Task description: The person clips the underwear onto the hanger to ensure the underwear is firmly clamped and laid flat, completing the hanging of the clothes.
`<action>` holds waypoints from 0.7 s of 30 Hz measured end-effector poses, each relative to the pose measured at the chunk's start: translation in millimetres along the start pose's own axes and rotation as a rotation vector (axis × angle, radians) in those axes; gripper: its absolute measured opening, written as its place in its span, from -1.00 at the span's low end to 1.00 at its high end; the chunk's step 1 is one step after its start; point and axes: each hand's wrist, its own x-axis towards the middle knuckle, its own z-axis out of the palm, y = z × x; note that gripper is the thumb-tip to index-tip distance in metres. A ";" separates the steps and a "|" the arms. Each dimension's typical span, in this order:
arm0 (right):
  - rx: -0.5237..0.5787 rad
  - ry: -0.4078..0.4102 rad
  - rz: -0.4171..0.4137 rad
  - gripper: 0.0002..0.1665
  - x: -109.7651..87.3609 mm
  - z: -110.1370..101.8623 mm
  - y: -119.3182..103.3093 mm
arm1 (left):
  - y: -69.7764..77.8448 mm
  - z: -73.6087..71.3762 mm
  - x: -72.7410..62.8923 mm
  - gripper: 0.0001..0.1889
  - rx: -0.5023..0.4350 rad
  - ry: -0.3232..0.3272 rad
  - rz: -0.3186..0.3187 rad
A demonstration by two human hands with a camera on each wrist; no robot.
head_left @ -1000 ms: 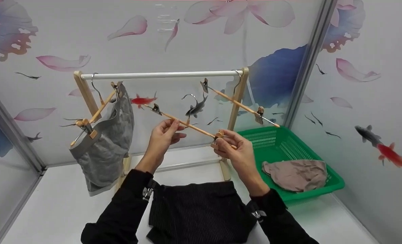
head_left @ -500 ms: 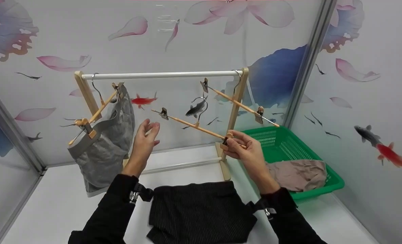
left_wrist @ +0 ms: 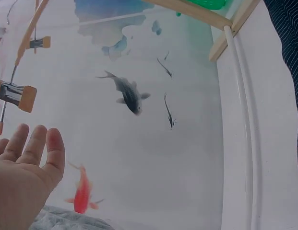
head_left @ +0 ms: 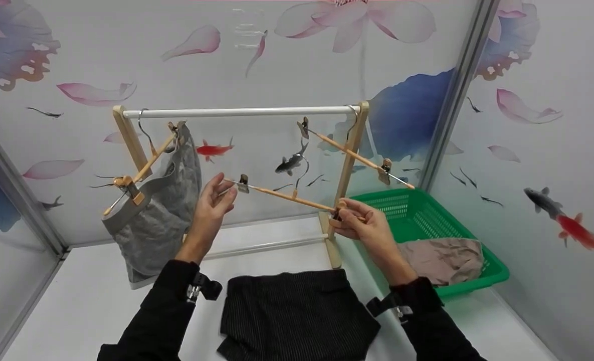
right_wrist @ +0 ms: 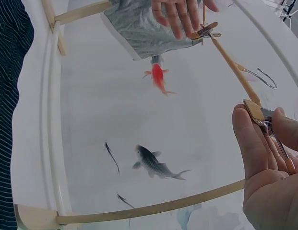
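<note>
Currently, hanger (head_left: 276,194) is held aloft before rack (head_left: 244,112), one clip (right_wrist: 254,111) pinched by right fingers (right_wrist: 248,139); left hand (head_left: 209,208) relaxed beside other clip (head_left: 243,184), nothing grasped — hanger could be tipped if lone pinch is slackened.

The held hanger (head_left: 294,197) is orange-brown, the pinstriped garment (head_left: 297,313) black.

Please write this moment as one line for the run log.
right hand: pinches clip of hanger | left hand: near hanger's other end, holding nothing | black garment: on table | gray garment: clipped to another hanger
</note>
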 end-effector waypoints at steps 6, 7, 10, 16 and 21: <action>-0.048 -0.024 0.092 -0.41 2.6 -6.5 8.4 | -9.0 -4.4 -6.2 -0.51 0.100 -0.016 0.001; -0.064 -0.032 0.113 -0.41 3.1 -8.0 9.8 | -11.4 -5.6 -7.1 -0.56 0.117 -0.024 -0.012; -0.131 -0.072 0.184 -0.41 4.9 -13.0 16.5 | -19.8 -11.1 -10.8 -0.62 0.138 -0.062 -0.088; -0.377 -0.210 0.394 -0.45 0.3 -21.4 38.9 | -44.3 -23.7 -28.1 -0.58 0.125 -0.229 -0.332; -0.578 -0.400 0.507 -0.65 -10.3 -28.5 66.7 | -71.5 -26.5 -52.0 -0.54 0.181 -0.397 -0.502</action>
